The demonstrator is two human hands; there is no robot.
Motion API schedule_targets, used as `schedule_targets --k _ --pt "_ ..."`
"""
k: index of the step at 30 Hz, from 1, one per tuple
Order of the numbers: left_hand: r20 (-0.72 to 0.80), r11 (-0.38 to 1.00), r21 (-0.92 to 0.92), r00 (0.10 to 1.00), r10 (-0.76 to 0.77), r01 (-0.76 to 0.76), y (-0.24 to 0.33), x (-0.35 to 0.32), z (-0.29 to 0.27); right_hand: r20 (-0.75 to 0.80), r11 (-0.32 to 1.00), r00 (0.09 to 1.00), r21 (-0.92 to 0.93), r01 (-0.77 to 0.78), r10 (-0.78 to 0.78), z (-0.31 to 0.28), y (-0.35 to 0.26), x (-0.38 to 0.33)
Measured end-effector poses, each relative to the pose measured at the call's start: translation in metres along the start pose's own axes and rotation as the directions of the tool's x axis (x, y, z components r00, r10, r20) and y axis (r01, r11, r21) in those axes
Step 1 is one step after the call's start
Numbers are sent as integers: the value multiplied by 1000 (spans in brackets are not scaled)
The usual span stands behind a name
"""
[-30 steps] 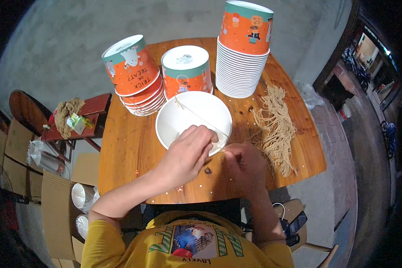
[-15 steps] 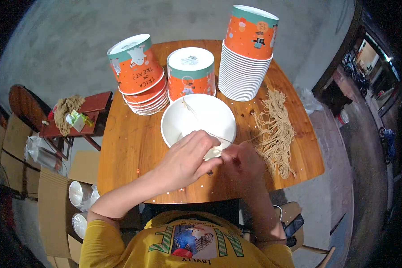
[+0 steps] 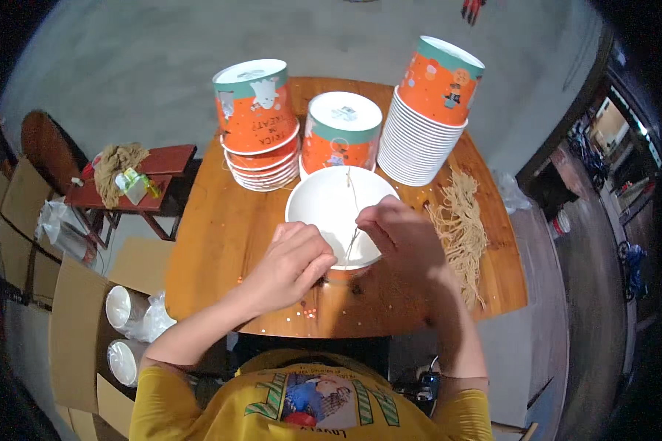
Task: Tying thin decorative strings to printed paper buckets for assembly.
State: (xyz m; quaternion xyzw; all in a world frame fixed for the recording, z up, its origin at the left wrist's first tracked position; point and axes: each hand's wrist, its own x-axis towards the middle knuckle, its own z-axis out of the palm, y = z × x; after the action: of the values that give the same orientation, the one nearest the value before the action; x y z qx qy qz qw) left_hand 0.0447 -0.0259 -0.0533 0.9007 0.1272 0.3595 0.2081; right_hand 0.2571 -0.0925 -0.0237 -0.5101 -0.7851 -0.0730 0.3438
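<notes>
An open paper bucket (image 3: 307,204), white inside with an orange outer wall, stands on the table in front of me. A thin tan cord (image 3: 355,192) runs from its far rim down across the opening. My right hand (image 3: 401,231) is over the bucket's right side, thumb and fingertips pinched on the cord. At the near left rim, my left hand (image 3: 290,263) is closed with its fingers curled. What it holds, if anything, is hidden. Right of the bucket lies a bundle of similar tan cords (image 3: 461,239).
Upside-down bucket stacks stand behind: left (image 3: 254,121), middle (image 3: 343,117) and a tall one at right (image 3: 426,117). They rest on the wooden table (image 3: 213,250). A red bench (image 3: 165,163) stands at far left, near a cardboard box (image 3: 73,331) holding white buckets (image 3: 123,361).
My hands have moved apart; the right rose over the bucket with the cord, and the left shifted slightly left and down. The view has shifted a little.
</notes>
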Motion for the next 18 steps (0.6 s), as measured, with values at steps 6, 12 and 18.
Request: schedule_targets --k 6,12,18 --pt "-108 960 -39 954 -280 277 11 10 4 65 887 947 337 -317 314 28 -18 5" --pt "-137 981 40 974 -182 189 9 5 14 -14 891 908 199 -409 420 40 -17 2" --pt "-46 986 64 988 -150 153 11 -1 8 -73 800 807 210 -562 586 36 -23 21"
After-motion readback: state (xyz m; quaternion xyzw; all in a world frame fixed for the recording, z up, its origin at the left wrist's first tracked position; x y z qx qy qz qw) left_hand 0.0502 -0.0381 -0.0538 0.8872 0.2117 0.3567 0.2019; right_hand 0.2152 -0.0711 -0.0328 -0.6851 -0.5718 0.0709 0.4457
